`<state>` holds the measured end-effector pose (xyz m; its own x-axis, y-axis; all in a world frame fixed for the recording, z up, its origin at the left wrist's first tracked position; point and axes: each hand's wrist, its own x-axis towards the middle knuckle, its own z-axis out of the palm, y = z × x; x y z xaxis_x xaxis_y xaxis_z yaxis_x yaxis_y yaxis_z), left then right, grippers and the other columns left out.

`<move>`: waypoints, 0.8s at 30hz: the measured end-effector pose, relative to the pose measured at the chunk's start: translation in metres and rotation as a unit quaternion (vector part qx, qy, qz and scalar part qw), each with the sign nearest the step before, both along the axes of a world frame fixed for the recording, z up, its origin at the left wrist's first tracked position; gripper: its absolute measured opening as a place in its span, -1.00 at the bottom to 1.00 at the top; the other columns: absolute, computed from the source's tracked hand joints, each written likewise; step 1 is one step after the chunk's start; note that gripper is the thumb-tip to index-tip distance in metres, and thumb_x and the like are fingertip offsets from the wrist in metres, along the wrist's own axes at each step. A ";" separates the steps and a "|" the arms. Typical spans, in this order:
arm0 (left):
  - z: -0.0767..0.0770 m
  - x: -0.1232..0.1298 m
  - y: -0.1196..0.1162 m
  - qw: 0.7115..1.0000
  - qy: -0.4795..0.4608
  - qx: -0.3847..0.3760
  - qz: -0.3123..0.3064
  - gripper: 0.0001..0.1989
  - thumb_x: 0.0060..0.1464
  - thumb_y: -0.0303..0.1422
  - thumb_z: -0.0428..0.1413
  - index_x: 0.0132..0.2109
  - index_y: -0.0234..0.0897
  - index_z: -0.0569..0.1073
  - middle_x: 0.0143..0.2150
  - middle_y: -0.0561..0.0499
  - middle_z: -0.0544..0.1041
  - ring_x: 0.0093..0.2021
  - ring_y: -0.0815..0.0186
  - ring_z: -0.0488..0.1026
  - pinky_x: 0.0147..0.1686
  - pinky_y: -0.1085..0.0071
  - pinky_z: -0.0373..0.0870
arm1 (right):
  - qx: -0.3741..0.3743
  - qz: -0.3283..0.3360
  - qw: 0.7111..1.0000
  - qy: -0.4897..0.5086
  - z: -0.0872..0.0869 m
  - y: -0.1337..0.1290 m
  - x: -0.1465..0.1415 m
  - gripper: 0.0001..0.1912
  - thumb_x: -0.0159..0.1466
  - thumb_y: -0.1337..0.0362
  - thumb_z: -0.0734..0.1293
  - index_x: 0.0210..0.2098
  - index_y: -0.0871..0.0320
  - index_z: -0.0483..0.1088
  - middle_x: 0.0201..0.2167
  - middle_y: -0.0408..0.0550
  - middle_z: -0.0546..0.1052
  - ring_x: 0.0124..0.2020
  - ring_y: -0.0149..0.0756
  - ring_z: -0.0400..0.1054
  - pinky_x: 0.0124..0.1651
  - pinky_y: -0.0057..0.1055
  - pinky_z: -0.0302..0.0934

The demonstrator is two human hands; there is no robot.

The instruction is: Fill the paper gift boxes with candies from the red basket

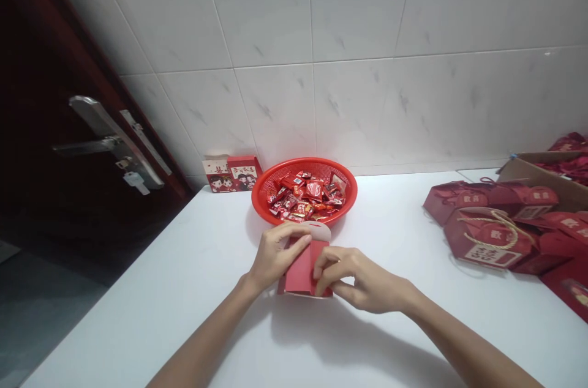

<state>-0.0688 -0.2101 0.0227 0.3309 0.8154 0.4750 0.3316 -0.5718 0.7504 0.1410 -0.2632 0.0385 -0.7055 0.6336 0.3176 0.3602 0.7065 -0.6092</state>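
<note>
From where I stood, the red carton (298,268) was in front of the person at the middle of the white table (386,210), just on the near side of a red plastic basket (261,192). Its pale, rounded flap (321,232) stood out at the far end, towards the basket. Whether the carton rested on the tabletop or was held a little above it, I couldn't tell.

The left hand (275,253) had hold of the carton, its fingers over the far part and its thumb laid along the red panel. The right hand (361,278) was bent at the carton's right side, fingers curled in against it; I couldn't make out whether those fingers were pinching the card or anything else.

The basket held a heap of wrapped sweets (315,190), mostly red. Behind it to the left, against the tiled wall (358,112), stood 2 small printed boxes (245,177) side by side. Over on the right sat a cluster of dark red gift boxes (466,198), 1 of them with a gold cord (504,246) for a handle, and near them a brown cardboard box (519,169) with red things inside. On the far left was a dark door (41,88), keys (135,181) hanging at its lock.
</note>
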 end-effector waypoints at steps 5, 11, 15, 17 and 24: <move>-0.006 0.004 -0.003 1.000 0.001 -0.007 0.003 -0.84 0.15 -0.38 0.13 -0.17 -0.25 0.60 -0.17 -0.08 0.66 -0.13 0.20 0.60 -0.07 0.29 0.55 | 0.008 0.030 0.999 -0.039 -0.005 0.006 -0.008 -0.76 0.25 0.54 0.29 -0.27 0.13 0.52 -0.17 -0.05 0.56 -0.21 -0.34 0.44 -0.14 -0.44 0.31; -0.009 0.000 0.000 1.000 0.004 -0.001 -0.003 -0.79 0.21 -0.37 0.05 -0.20 -0.25 0.60 -0.12 -0.11 0.66 -0.06 0.18 0.59 -0.01 0.25 0.53 | 0.127 0.038 0.985 -0.114 0.002 0.009 -0.026 -0.85 0.35 0.41 0.26 -0.23 0.15 0.48 -0.29 -0.06 0.54 -0.32 -0.33 0.35 -0.28 -0.42 0.20; -0.014 -0.004 -0.001 0.999 0.027 -0.009 0.038 -0.82 0.13 -0.31 0.16 -0.16 -0.25 0.58 -0.12 -0.09 0.64 -0.06 0.16 0.58 0.00 0.23 0.52 | 0.221 -0.055 0.965 -0.126 -0.007 0.005 -0.024 -0.94 0.32 0.33 0.33 -0.29 0.15 0.45 -0.30 -0.03 0.48 -0.36 -0.31 0.27 -0.32 -0.39 0.11; -0.016 -0.005 -0.004 0.997 0.054 -0.008 0.061 -0.76 0.03 -0.27 0.25 -0.13 -0.24 0.55 -0.13 -0.07 0.63 -0.09 0.16 0.58 -0.04 0.24 0.53 | 0.253 -0.110 0.954 -0.120 -0.014 0.002 -0.019 -0.89 0.30 0.25 0.38 -0.30 0.16 0.43 -0.33 -0.04 0.47 -0.37 -0.29 0.24 -0.33 -0.37 0.07; -0.007 -0.002 -0.013 0.988 0.141 -0.013 0.055 -0.68 -0.08 -0.41 0.15 -0.10 -0.19 0.50 -0.11 -0.05 0.57 -0.07 0.11 0.54 -0.04 0.23 0.47 | 0.296 -0.232 0.920 -0.114 -0.028 -0.015 -0.011 -0.64 0.13 0.03 0.53 -0.42 0.15 0.39 -0.41 -0.07 0.45 -0.37 -0.25 0.23 -0.32 -0.33 0.01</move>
<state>-0.0707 -0.2229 0.0155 0.3566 0.8642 0.3550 0.5887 -0.5029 0.6328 0.1301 -0.2782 0.0105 -0.4940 0.6469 0.5810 0.7772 0.6281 -0.0386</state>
